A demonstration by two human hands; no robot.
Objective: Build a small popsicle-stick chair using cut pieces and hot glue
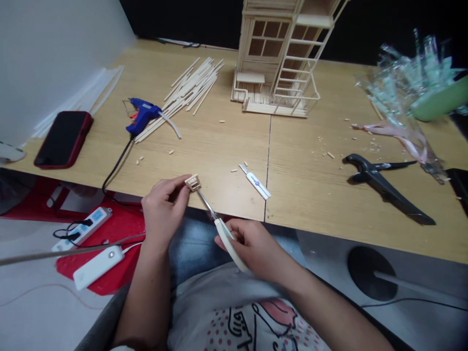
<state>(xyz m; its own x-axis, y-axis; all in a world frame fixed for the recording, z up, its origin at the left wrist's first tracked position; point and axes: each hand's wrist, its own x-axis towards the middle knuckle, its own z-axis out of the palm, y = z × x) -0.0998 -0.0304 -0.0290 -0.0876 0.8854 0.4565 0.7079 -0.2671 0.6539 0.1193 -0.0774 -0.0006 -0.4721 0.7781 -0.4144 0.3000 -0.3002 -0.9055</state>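
Between the thumb and fingers of my left hand (pixel 166 207) is a small wooden piece made of short sticks (pixel 192 182), held above the table's front edge. My right hand (pixel 252 246) grips a pair of scissors with pale handles (pixel 229 243). Their metal blades reach up and left to the wooden piece, with the tips at its lower edge. Whether the blades touch it or are closed on a stick, I cannot tell. A white utility knife (pixel 255 184) lies on the table to the right of the wooden piece, among small stick offcuts (pixel 234 170).
At the back stands a wooden stick model house (pixel 270 63) with a ladder. Left of it lie loose sticks (pixel 197 85), a blue glue gun (pixel 142 117) with its cord over the edge, and a phone (pixel 64 140). Black pliers-like tool (pixel 387 185) and plastic wrappers (pixel 405 83) lie right.
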